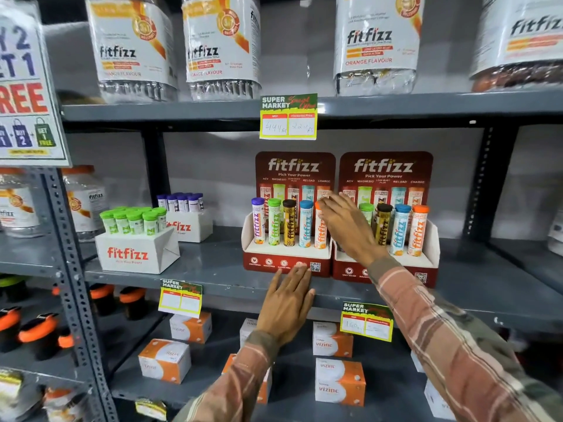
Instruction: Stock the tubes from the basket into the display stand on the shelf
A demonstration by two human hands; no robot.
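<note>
Large fitfizz jars with orange-flavour labels line the top shelf. A yellow price tag hangs from that shelf's front edge. At far left hangs a promotional sign printed with red "FREE" lettering. On the middle shelf, a white carton holds green-capped tubes, and just behind it a second white carton holds purple-capped ones. Orange-and-white vizinc boxes sit on the lower shelf, beneath two more yellow tags.
</note>
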